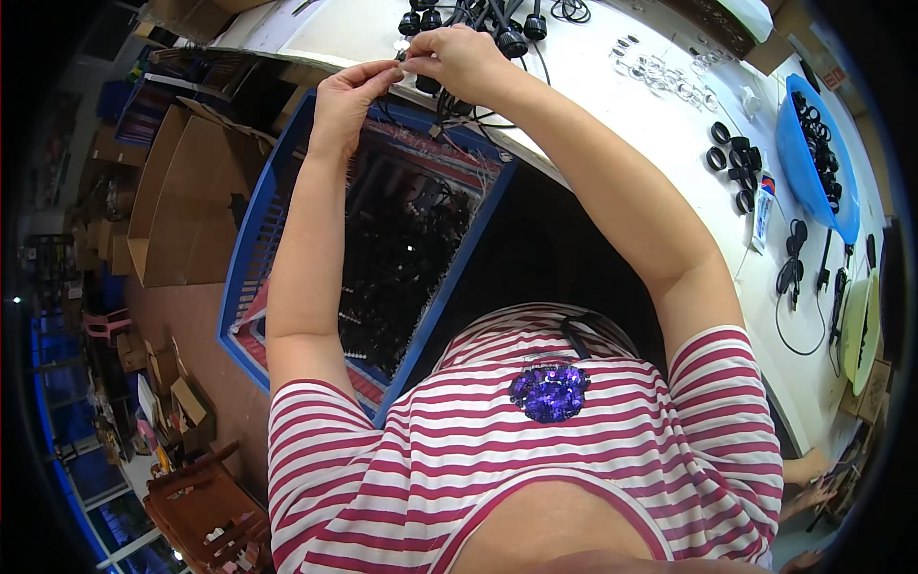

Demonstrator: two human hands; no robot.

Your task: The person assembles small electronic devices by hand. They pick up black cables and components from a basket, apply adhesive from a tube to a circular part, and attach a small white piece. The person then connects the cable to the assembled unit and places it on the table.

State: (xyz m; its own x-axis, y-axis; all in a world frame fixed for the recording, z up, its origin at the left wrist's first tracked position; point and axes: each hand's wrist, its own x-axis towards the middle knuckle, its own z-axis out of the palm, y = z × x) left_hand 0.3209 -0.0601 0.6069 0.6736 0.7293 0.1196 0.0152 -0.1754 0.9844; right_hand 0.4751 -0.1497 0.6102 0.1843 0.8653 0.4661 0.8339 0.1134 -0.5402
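Note:
Both of my hands meet over the table's near edge, fingertips almost touching. My left hand [346, 100] is closed in a pinch, and my right hand [461, 63] pinches right beside it. Whatever small piece lies between the fingertips is too small to make out. Just beyond my right hand is a bunch of black cylindrical parts with cables [513, 42], partly hidden by that hand. Thin black wires hang over the table edge below my wrists. Under my left forearm stands a blue plastic basket [468, 253], holding a heap of small black parts on striped cloth.
On the white table [593, 115] lie clear ring-like pieces [669, 78], black rings [739, 158], a tube [762, 215] and coiled black cables [792, 258]. A blue bowl [796, 158] holds more black rings. An opened cardboard box [196, 196] stands left; another person's hand [811, 467] shows lower right.

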